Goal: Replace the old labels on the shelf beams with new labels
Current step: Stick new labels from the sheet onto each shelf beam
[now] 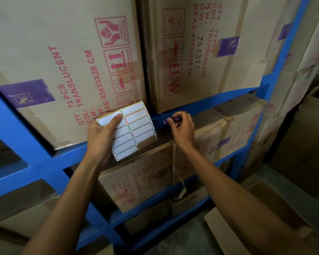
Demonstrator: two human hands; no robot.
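Meanwhile, right hand [182, 128] pinches the thin purple label [173, 120] on the beam [219, 99]; best peeled by a corner; left hand [101, 137] clasps the flimsy sheet [134, 131] beside it

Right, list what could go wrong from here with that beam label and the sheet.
1. The right hand is pinching the purple label on the blue beam; it may tear and leave bits stuck there.
2. The left hand holds the label sheet by thumb pressure alone; it could crease or slip while attention is on the beam.
3. One sheet slot is already bare, so a loosened label nearby could lift off.
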